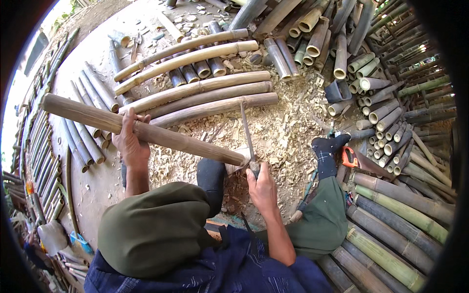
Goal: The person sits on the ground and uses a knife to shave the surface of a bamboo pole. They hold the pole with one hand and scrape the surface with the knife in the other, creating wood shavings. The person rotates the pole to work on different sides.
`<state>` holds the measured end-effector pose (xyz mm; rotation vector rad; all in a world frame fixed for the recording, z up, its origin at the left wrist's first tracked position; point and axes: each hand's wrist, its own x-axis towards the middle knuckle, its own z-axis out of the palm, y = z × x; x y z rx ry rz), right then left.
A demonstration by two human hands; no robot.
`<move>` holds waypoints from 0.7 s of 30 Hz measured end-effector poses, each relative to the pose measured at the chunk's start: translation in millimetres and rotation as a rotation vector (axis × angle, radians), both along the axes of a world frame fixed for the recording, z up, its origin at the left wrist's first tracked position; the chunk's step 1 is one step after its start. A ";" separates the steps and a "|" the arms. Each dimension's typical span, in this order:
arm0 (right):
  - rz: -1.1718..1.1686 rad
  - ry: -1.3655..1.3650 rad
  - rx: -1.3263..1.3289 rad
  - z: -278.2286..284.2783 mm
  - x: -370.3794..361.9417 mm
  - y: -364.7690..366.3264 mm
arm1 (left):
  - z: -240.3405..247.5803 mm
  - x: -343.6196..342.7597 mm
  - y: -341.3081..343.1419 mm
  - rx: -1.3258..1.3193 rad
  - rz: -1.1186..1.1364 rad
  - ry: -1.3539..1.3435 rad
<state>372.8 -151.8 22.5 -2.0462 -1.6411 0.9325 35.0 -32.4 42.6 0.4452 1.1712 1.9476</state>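
Note:
A thick brown bamboo pole (183, 141) lies slantwise in front of me, its far end up at the left. My left hand (132, 139) is closed round it, left of its middle. Its lower right end shows a pale cut face beside my right hand (263, 188). That hand is wrapped round the dark handle of a long narrow knife (247, 129), whose blade points away from me. The blade stands close against the pole's pale end; whether it touches cannot be made out. Beneath this end is a pale piece of wood (234, 167), partly hidden.
Several long bamboo poles (215, 108) lie beyond my hands, over a floor of pale shavings (293, 122). Cut bamboo tubes (386, 115) are stacked at the right, near an orange-handled saw (350, 157). Thick poles (391, 215) lie at lower right. My feet rest among the shavings.

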 end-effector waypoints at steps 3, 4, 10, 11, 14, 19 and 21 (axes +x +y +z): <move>-0.005 0.119 0.398 12.6 -14.1 -9.0 | 1.9 5.8 5.7 0.055 -0.038 0.073; 0.007 0.064 0.229 -6.9 -10.9 -12.4 | 3.4 11.6 5.1 0.058 -0.049 0.081; 0.015 -0.091 -0.133 -39.2 3.4 -8.4 | 19.3 19.4 10.6 0.058 -0.038 0.092; 0.058 -0.094 -0.071 -15.6 -4.0 -8.7 | 12.0 8.8 3.9 0.051 -0.055 0.076; 0.040 0.111 0.193 27.4 -10.0 -4.5 | 6.0 8.1 4.8 0.049 -0.055 0.084; -0.067 -0.118 -0.346 -59.6 3.0 -13.4 | 9.1 6.2 4.5 0.071 -0.111 0.090; 0.010 -0.154 -0.121 -56.5 9.4 -8.1 | 10.9 3.3 1.6 0.076 -0.111 0.109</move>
